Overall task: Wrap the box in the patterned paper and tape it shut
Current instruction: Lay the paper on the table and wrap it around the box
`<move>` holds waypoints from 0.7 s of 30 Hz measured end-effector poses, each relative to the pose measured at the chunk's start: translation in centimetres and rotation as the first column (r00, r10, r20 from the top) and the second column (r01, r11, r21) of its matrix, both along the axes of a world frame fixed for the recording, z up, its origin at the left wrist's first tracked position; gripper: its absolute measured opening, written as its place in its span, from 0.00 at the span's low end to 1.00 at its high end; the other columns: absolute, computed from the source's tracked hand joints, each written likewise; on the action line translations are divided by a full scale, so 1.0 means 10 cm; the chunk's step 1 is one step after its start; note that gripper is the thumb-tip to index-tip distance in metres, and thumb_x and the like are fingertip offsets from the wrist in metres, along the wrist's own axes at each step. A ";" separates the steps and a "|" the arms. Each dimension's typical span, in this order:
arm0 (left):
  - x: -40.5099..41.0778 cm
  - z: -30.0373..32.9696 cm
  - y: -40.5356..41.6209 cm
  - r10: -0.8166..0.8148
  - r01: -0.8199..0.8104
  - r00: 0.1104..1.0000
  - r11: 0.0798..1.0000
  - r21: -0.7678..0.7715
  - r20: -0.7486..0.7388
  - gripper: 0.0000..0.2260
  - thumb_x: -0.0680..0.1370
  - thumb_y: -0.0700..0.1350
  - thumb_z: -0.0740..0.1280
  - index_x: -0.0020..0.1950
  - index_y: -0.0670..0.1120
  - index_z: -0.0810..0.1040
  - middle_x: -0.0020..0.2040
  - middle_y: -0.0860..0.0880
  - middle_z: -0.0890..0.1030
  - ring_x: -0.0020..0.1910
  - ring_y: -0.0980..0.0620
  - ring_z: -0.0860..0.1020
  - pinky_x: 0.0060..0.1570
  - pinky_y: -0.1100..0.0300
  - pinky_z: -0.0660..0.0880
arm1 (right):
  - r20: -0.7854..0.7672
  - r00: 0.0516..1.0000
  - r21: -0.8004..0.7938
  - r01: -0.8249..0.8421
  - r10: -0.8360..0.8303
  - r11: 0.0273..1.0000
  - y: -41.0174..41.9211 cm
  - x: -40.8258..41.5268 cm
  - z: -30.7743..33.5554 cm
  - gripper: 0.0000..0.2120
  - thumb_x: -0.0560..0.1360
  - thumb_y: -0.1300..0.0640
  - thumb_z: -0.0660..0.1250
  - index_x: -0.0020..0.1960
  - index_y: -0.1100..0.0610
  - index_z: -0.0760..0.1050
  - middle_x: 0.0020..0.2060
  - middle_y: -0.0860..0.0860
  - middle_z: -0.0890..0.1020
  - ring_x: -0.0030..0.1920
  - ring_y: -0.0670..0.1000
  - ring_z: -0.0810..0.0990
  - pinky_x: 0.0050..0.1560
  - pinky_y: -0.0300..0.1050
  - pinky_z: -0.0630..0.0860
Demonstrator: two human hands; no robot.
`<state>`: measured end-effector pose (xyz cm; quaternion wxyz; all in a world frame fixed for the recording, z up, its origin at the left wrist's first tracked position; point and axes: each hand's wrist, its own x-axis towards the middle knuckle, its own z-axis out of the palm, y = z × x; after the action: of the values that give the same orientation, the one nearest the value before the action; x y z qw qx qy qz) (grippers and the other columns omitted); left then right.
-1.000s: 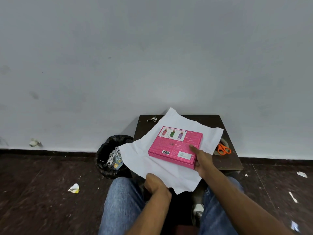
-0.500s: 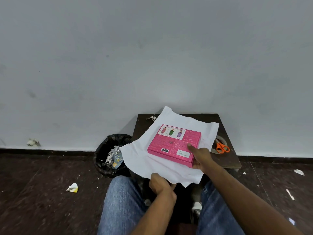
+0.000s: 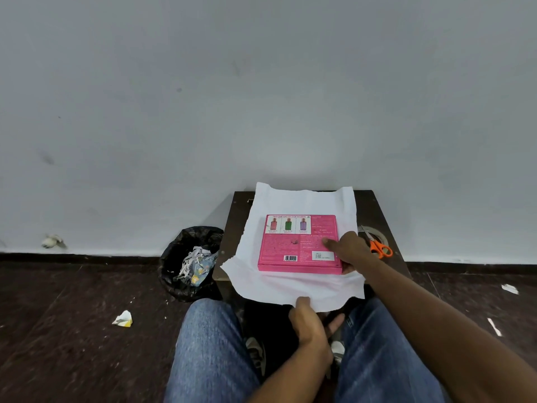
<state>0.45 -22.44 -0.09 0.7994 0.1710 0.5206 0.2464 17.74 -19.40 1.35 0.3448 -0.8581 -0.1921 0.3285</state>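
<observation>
The pink perfume box (image 3: pixel 299 242) and paper (image 3: pixel 293 289) now sit squared on the counter (image 3: pixel 374 207); right hand (image 3: pixel 350 250) grips the box corner, left hand (image 3: pixel 308 318) pinches the paper's lower edge, ready for folding.

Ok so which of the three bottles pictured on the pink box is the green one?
The middle bottle picture on the pink box is green; the left one is pinkish red and the right one purple.
</observation>
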 end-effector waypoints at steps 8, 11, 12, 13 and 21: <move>0.05 -0.04 -0.02 -0.009 0.010 0.999 1.000 0.026 -0.037 0.13 0.80 0.42 0.57 0.61 0.40 0.73 0.54 0.36 0.80 0.47 0.39 0.81 0.35 0.51 0.82 | 0.286 0.936 -0.155 -0.168 0.207 0.974 0.03 -0.02 0.02 0.12 0.79 0.47 0.67 0.50 0.56 0.71 0.48 0.54 0.83 0.44 0.56 0.84 0.50 0.54 0.83; 0.06 -0.04 -0.02 -0.004 0.005 0.999 0.999 0.039 -0.035 0.12 0.79 0.42 0.57 0.60 0.41 0.74 0.53 0.37 0.81 0.50 0.38 0.82 0.36 0.51 0.82 | 0.289 0.931 -0.164 -0.181 0.222 0.970 0.04 -0.02 0.02 0.11 0.79 0.48 0.67 0.51 0.55 0.71 0.49 0.54 0.83 0.44 0.56 0.85 0.50 0.54 0.83; 0.06 -0.04 -0.02 -0.002 0.004 0.999 0.999 0.040 -0.034 0.12 0.80 0.42 0.56 0.60 0.41 0.74 0.53 0.37 0.81 0.50 0.38 0.82 0.36 0.51 0.82 | 0.274 0.934 -0.162 -0.189 0.228 0.969 0.04 -0.01 0.02 0.11 0.79 0.48 0.67 0.52 0.55 0.72 0.49 0.54 0.83 0.44 0.56 0.85 0.50 0.53 0.83; 0.06 -0.03 -0.02 -0.003 0.005 0.999 0.999 0.042 -0.034 0.12 0.80 0.41 0.56 0.60 0.40 0.74 0.53 0.37 0.82 0.50 0.38 0.82 0.35 0.51 0.82 | 0.265 0.935 -0.162 -0.199 0.237 0.967 0.03 -0.01 0.01 0.11 0.79 0.48 0.66 0.53 0.56 0.72 0.50 0.54 0.83 0.43 0.55 0.85 0.49 0.53 0.83; 0.01 0.04 0.03 -0.043 0.060 0.992 0.987 0.147 -0.117 0.06 0.79 0.43 0.60 0.50 0.44 0.76 0.45 0.43 0.83 0.42 0.43 0.84 0.38 0.52 0.80 | 0.546 0.612 -0.336 -0.467 0.573 0.818 0.08 -0.14 0.22 0.23 0.77 0.46 0.68 0.68 0.53 0.72 0.64 0.51 0.76 0.58 0.53 0.78 0.57 0.49 0.78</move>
<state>0.59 -22.17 0.28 0.7594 0.2580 0.5405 0.2541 16.35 -18.63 3.55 0.0803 -0.8478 -0.5091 0.1252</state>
